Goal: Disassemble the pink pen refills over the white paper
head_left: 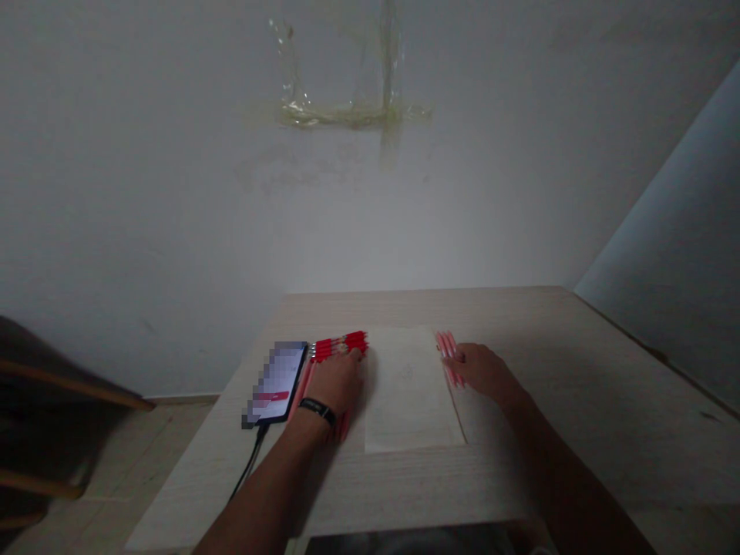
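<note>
My left hand point(338, 379), with a dark band on its wrist, reaches over a row of red pens point(340, 344) at the left edge of a pale sheet of paper point(408, 393). Its fingers are curled at the pens' right ends, partly hidden by the back of the hand. Longer pink and red pieces show beneath and beside that hand; their kind is unclear. Off the sheet's right edge, my right hand point(479, 368) is closed on several pink pens point(449, 351), which lie side by side and slightly blurred.
A phone point(280, 381) lies on the table's left side, a black cable point(248, 462) running from it over the edge. The pale wooden table point(416, 493) meets a wall point(491, 193) with clear tape point(341, 116) on it. Wooden furniture legs point(75, 381) stand at left.
</note>
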The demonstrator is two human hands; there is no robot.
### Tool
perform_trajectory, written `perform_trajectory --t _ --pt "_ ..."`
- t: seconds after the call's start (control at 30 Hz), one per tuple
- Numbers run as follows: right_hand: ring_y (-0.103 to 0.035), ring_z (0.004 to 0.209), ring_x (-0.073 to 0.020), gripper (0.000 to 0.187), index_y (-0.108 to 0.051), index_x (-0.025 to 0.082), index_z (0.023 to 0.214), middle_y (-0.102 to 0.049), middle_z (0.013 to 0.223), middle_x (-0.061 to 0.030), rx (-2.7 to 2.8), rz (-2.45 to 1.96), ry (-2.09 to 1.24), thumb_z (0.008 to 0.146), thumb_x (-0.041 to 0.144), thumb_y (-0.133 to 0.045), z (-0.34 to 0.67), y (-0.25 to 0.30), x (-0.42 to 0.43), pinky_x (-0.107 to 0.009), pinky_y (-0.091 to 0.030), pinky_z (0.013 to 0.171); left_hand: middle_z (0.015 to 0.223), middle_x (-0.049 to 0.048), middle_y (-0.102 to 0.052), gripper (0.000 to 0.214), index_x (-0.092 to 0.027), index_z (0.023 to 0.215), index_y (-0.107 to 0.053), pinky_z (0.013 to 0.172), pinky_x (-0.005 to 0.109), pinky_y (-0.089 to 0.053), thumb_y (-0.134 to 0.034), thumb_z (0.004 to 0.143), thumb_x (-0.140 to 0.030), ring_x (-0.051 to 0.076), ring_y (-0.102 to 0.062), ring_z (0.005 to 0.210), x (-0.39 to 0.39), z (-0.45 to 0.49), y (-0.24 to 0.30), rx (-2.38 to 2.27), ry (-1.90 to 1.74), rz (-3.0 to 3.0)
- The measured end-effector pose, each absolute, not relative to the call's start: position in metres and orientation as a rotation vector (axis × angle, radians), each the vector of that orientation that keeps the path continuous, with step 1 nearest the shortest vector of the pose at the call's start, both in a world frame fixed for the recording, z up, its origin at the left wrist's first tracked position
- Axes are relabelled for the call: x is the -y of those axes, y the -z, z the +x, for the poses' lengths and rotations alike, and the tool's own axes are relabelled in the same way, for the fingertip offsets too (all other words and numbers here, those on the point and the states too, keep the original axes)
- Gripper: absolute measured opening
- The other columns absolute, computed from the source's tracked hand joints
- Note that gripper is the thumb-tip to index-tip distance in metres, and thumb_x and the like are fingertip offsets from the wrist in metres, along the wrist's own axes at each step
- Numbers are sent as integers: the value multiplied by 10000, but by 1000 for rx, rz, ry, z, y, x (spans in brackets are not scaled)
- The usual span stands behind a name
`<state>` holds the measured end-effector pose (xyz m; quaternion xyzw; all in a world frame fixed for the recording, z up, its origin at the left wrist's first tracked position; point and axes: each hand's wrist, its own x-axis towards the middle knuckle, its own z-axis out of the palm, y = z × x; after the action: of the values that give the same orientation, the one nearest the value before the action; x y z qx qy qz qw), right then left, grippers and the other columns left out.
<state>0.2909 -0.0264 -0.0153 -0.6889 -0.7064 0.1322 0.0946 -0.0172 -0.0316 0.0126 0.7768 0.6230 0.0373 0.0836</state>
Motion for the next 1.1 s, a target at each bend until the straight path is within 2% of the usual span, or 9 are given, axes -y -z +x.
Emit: perform_trajectory --t 0.4,0.6,0.73,0.83,0.97,1.1 --pt "-599 670 -151 348 -642 169 699 -703 734 -59 2109 -2001 -395 941 401 -550 281 7 33 -259 -297 604 1016 169 -730 264 -153 1091 -639 730 345 -507 -466 907 -229 273 -715 867 34 -16 -9 -1896 -167 2289" --pt "-604 674 -153 345 -648 170 700 -701 731 -58 2097 -1989 -405 940 397 -548 278 4 35 -255 -307 615 1021 187 -728 301 -133 1138 -625 783 369 -508 -487 876 -187 290 -706 921 39 -14 -11 -1867 -177 2307" --pt "-601 659 -154 345 -644 176 694 -688 708 -51 2081 -1963 -390 932 412 -563 274 1 39 -255 -306 607 1021 181 -728 277 -138 1090 -644 789 387 -502 -524 852 -213 307 -699 930 39 -15 -16 -1858 -181 2258" --pt "-604 669 -155 350 -612 183 665 -685 707 -43 2118 -1894 -377 928 411 -576 268 -7 43 -252 -306 605 968 138 -731 200 -156 981 -659 745 346 -488 -563 821 -228 270 -691 882 37 -14 -21 -1787 -236 2242" --pt "-619 725 -161 301 -601 194 704 -682 735 -28 2191 -1766 -388 934 388 -587 258 -22 45 -242 -377 696 850 69 -711 118 -166 851 -651 670 277 -458 -584 806 -253 197 -660 780 32 -11 -34 -1557 -392 2228" --pt "-604 758 -153 275 -611 197 730 -672 756 -13 2293 -1639 -371 919 396 -621 248 -35 41 -271 -391 857 712 27 -667 202 -163 817 -632 573 236 -438 -518 869 -321 144 -614 628 27 -4 -49 -1242 -480 2085"
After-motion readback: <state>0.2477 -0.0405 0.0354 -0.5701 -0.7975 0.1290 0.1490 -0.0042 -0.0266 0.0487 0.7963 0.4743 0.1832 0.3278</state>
